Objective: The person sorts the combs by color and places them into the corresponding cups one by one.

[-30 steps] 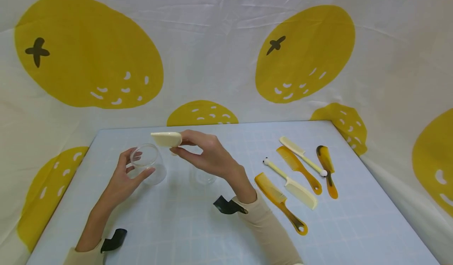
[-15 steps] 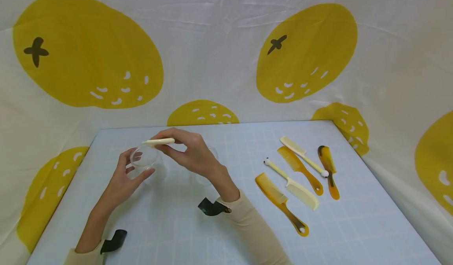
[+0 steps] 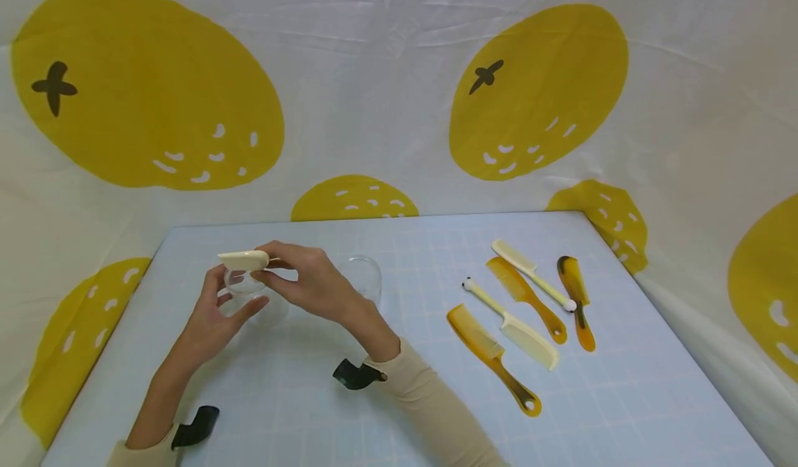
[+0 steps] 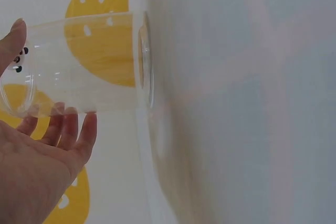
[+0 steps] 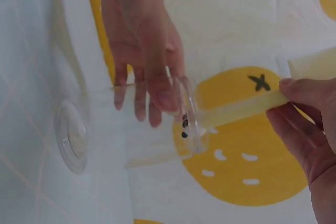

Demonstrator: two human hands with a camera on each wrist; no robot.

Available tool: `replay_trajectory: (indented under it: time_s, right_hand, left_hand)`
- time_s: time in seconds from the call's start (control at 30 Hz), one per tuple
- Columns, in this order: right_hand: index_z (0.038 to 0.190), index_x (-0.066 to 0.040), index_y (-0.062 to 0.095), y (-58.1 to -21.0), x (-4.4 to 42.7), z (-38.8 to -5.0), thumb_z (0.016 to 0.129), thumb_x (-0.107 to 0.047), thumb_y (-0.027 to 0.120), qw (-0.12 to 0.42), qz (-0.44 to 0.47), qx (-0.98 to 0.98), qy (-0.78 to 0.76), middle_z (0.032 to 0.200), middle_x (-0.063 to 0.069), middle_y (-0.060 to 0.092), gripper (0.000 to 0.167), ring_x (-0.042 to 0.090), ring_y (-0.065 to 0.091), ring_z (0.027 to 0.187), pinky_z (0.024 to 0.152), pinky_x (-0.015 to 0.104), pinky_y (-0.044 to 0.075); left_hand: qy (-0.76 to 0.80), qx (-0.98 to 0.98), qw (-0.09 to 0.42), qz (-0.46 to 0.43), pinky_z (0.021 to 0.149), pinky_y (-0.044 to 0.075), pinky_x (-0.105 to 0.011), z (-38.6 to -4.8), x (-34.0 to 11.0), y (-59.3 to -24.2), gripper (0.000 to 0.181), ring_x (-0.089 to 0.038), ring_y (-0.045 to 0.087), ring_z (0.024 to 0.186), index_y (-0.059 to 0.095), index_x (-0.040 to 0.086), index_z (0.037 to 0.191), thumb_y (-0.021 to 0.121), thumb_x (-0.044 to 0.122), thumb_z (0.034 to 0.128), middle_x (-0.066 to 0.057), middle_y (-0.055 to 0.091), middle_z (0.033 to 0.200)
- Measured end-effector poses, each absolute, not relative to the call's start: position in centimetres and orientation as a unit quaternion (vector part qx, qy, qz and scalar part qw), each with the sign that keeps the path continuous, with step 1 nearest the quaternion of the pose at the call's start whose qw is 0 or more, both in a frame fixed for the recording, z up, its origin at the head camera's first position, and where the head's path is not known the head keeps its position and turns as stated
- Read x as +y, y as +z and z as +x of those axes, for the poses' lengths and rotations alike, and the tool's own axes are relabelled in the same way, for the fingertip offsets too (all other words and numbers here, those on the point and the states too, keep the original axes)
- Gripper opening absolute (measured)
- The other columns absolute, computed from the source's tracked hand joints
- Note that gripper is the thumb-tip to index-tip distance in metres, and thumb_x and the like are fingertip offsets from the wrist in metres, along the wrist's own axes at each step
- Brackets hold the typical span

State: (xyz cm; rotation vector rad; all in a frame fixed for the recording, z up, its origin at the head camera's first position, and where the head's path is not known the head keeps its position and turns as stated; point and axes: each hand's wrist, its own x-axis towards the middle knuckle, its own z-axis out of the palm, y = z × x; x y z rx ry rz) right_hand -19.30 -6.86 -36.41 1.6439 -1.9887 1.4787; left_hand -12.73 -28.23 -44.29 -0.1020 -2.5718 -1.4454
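Note:
My left hand (image 3: 212, 325) holds a clear cup (image 4: 100, 66) standing on the table, thumb on one side and fingers on the other. My right hand (image 3: 312, 283) pinches a cream comb (image 3: 243, 260) above the cup's mouth. In the right wrist view the comb's handle (image 5: 241, 107) points at the cup, and its black-spotted animal-head end (image 5: 185, 125) shows at the rim. That same head (image 4: 20, 59) appears near the rim in the left wrist view, beside my thumb. Whether the comb touches the cup, I cannot tell.
A second clear cup (image 3: 364, 276) stands behind my right wrist. Several combs lie at the right of the table: amber ones (image 3: 492, 356), (image 3: 526, 297), a dark-marked one (image 3: 576, 301) and cream ones (image 3: 530, 342), (image 3: 533, 273). A fruit-print cloth (image 3: 374, 93) hangs behind.
My right hand has moved left with the comb, from beside the cup to over its mouth. The left hand and cup stay nearly in place.

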Motion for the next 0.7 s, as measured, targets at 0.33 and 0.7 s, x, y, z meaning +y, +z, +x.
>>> replay_trajectory:
  time_s: [0.33,0.7]
  right_hand:
    - [0.12,0.005,0.062,-37.9,-8.3,-19.1,0.091,0.008,0.072,0.038,0.529,-0.683,0.502,0.116,0.014,0.069,0.031,0.015,0.067,0.11,0.097,0.015,0.049]
    - [0.12,0.006,0.064,-39.0,-9.0,-19.0,0.092,0.003,0.074,0.056,0.483,-0.72,0.494,0.111,0.016,0.066,0.03,0.021,0.068,0.106,0.093,0.013,0.05]
  left_hand:
    - [-0.498,-0.861,0.094,-0.054,0.102,0.026,-0.081,-12.9,-28.4,-44.2,0.087,-0.051,0.025,0.14,0.013,0.004,0.155,0.075,0.016,0.0952,-0.022,0.027,0.154]
    - [-0.502,-0.858,0.098,-0.048,0.103,0.026,-0.08,-12.9,-28.3,-44.4,0.087,-0.05,0.027,0.138,0.014,0.0,0.154,0.076,0.016,0.095,-0.023,0.026,0.153]
